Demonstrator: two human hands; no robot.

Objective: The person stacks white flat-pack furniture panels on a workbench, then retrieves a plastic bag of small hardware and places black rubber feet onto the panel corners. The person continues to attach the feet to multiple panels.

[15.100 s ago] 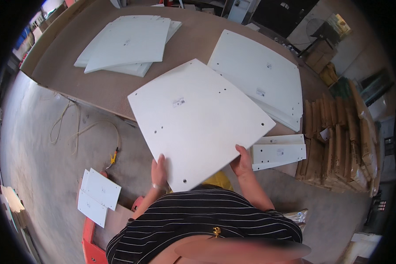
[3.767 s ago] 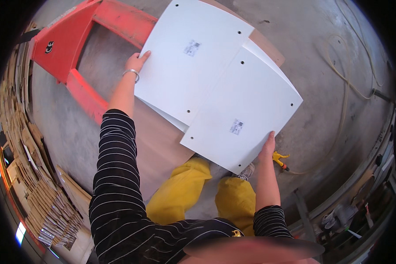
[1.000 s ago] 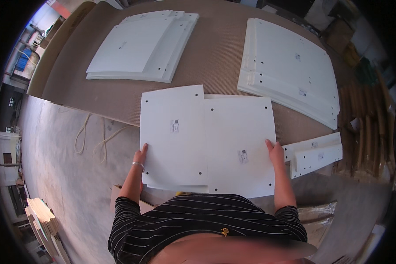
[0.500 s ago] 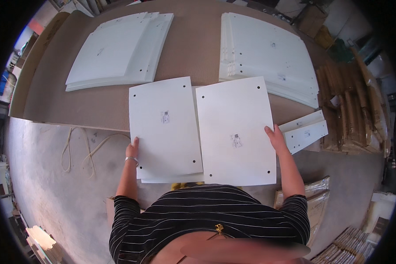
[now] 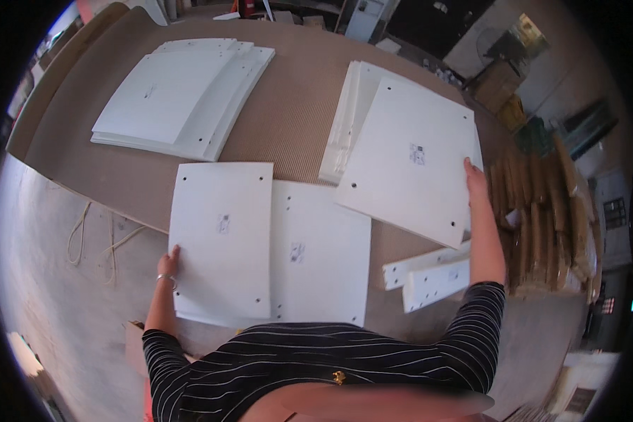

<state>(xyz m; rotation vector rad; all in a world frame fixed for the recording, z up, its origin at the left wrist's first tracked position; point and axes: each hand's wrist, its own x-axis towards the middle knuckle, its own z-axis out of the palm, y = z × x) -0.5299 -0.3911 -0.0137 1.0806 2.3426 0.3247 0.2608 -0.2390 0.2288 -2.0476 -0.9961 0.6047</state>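
Note:
My left hand [image 5: 167, 266] grips the left edge of a white drilled panel [image 5: 221, 239] lying over a second white panel [image 5: 323, 264] at the near edge of the brown table [image 5: 295, 119]. My right hand [image 5: 474, 176] holds the right edge of another white panel [image 5: 408, 169], which sits tilted on top of the stack of white panels [image 5: 348, 119] at the right.
A second stack of white panels [image 5: 179, 95] lies at the far left of the table. Two narrow white strips [image 5: 429, 274] rest near my right elbow. Upright cardboard sheets [image 5: 541, 211] stand to the right. A loose cord [image 5: 91, 232] lies on the concrete floor.
My right hand has carried one white panel away from the pair in front of me and up onto the right-hand stack. My left hand stays on the near panel.

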